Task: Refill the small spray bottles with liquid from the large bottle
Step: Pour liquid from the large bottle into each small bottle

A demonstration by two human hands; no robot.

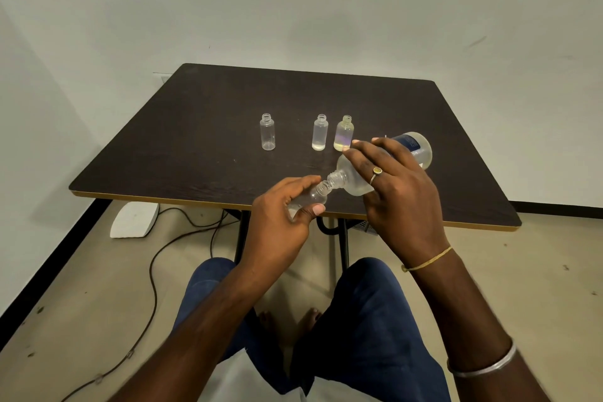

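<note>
My right hand point(396, 188) grips the large frosted bottle point(419, 148), tipped on its side with its open neck pointing left and down. My left hand point(280, 222) holds a small clear bottle point(313, 194) tilted up, its threaded mouth touching the large bottle's mouth, above the table's front edge. Three more small uncapped bottles stand upright on the dark table point(195, 140): a clear one point(267, 132) at the left, a frosted one point(319, 132) with a little liquid, and a yellowish one point(344, 133) beside it. No spray caps are in view.
A wall stands behind the table. On the floor at the left lie a white foam piece point(133, 220) and a dark cable point(153, 271). My knees in blue trousers sit under the near edge.
</note>
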